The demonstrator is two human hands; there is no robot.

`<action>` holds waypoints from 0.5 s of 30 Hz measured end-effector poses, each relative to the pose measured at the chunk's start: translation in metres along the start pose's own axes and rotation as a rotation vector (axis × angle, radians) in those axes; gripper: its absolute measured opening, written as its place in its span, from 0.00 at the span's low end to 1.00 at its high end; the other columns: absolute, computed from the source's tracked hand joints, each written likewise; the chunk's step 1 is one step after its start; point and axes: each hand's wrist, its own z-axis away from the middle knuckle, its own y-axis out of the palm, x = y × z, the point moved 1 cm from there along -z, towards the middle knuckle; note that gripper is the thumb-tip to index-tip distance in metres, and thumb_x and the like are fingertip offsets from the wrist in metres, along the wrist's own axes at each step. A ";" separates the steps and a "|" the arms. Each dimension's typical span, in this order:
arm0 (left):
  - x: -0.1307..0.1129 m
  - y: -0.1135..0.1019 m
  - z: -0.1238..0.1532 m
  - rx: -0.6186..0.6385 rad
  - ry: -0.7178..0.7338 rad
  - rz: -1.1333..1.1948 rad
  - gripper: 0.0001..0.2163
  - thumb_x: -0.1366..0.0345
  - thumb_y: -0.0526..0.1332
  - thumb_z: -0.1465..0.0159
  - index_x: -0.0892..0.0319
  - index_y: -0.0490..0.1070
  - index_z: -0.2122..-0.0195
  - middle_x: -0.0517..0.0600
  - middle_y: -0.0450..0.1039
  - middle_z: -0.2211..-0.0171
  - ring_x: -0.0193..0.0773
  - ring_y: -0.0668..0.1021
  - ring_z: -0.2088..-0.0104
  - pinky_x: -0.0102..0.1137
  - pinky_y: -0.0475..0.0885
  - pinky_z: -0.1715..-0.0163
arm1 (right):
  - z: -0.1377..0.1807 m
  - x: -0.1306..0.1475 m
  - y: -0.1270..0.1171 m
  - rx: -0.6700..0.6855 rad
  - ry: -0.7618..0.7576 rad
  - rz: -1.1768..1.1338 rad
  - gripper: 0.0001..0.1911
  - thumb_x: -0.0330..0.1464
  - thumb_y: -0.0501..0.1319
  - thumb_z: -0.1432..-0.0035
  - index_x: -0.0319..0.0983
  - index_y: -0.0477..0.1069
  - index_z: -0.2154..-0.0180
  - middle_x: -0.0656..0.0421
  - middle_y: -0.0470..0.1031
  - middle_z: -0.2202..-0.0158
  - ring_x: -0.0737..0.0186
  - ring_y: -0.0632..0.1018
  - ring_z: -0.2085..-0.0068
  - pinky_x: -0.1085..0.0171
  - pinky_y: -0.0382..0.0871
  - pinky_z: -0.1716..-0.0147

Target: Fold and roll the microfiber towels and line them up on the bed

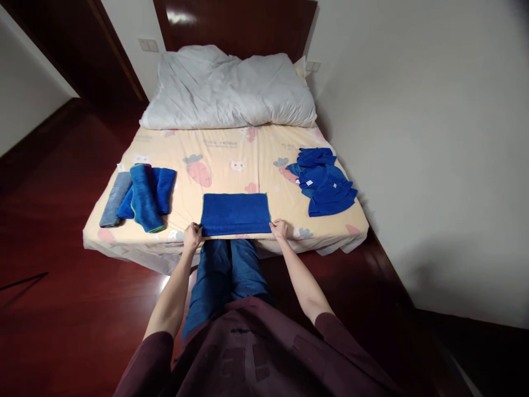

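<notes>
A blue towel (235,213) lies flat as a folded rectangle at the near edge of the bed (231,154). My left hand (192,236) pinches its near left corner. My right hand (280,228) pinches its near right corner. Both hands have their fingers closed on the cloth. To the left lie three rolled or folded towels (142,197), one grey and the others blue. On the right of the bed sits a loose pile of blue towels (324,182).
A rumpled white duvet (229,88) covers the head of the bed, against a dark wooden headboard. A white wall runs close along the bed's right side. Dark red wooden floor (49,275) lies to the left and under my legs.
</notes>
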 end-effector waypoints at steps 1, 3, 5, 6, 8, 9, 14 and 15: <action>0.000 -0.004 0.003 -0.018 0.028 -0.003 0.16 0.59 0.58 0.36 0.60 0.72 0.51 0.61 0.78 0.56 0.51 0.80 0.53 0.42 0.73 0.50 | 0.003 0.000 -0.005 -0.012 -0.028 -0.010 0.13 0.35 0.64 0.45 0.38 0.79 0.59 0.49 0.83 0.63 0.52 0.82 0.61 0.57 0.75 0.55; 0.000 -0.011 0.011 -0.055 0.153 -0.017 0.18 0.59 0.57 0.35 0.60 0.70 0.46 0.63 0.74 0.47 0.51 0.76 0.45 0.43 0.70 0.43 | 0.012 -0.003 -0.016 -0.053 -0.158 -0.031 0.18 0.36 0.61 0.41 0.36 0.77 0.51 0.46 0.81 0.54 0.51 0.82 0.54 0.56 0.74 0.50; 0.001 -0.015 0.021 -0.051 0.358 -0.045 0.19 0.60 0.54 0.32 0.60 0.69 0.43 0.62 0.71 0.41 0.51 0.72 0.39 0.45 0.66 0.38 | 0.023 -0.005 -0.026 -0.083 -0.368 -0.030 0.20 0.36 0.57 0.37 0.36 0.75 0.47 0.45 0.78 0.46 0.51 0.78 0.46 0.54 0.71 0.43; 0.000 -0.015 0.025 -0.025 0.468 -0.064 0.20 0.60 0.53 0.31 0.60 0.68 0.41 0.61 0.69 0.39 0.50 0.70 0.37 0.45 0.65 0.36 | 0.029 -0.006 -0.029 -0.076 -0.476 -0.014 0.20 0.35 0.55 0.35 0.36 0.75 0.46 0.46 0.77 0.44 0.51 0.76 0.43 0.53 0.68 0.40; -0.001 -0.012 0.031 0.060 0.617 -0.114 0.21 0.62 0.51 0.31 0.61 0.67 0.39 0.60 0.66 0.35 0.50 0.66 0.33 0.46 0.62 0.34 | 0.039 -0.006 -0.032 -0.005 -0.630 0.052 0.21 0.35 0.53 0.33 0.38 0.74 0.43 0.49 0.74 0.40 0.52 0.73 0.38 0.52 0.64 0.36; -0.002 -0.009 0.033 0.102 0.647 -0.146 0.22 0.62 0.51 0.31 0.62 0.66 0.38 0.60 0.64 0.33 0.50 0.64 0.32 0.46 0.61 0.33 | 0.044 -0.005 -0.031 0.046 -0.675 0.094 0.21 0.34 0.52 0.32 0.39 0.73 0.42 0.50 0.73 0.38 0.53 0.71 0.37 0.51 0.63 0.35; -0.004 0.007 0.032 0.194 0.571 -0.322 0.28 0.69 0.52 0.36 0.69 0.62 0.34 0.64 0.58 0.30 0.55 0.60 0.29 0.50 0.58 0.31 | 0.052 0.003 -0.017 0.224 -0.761 0.281 0.26 0.33 0.54 0.32 0.38 0.65 0.34 0.51 0.64 0.31 0.53 0.64 0.31 0.50 0.58 0.32; -0.004 0.008 0.032 0.198 0.557 -0.339 0.29 0.71 0.52 0.38 0.69 0.61 0.33 0.64 0.58 0.30 0.55 0.60 0.29 0.50 0.58 0.31 | 0.051 0.003 -0.013 0.238 -0.745 0.307 0.27 0.33 0.54 0.33 0.37 0.64 0.34 0.50 0.63 0.31 0.53 0.64 0.31 0.50 0.58 0.32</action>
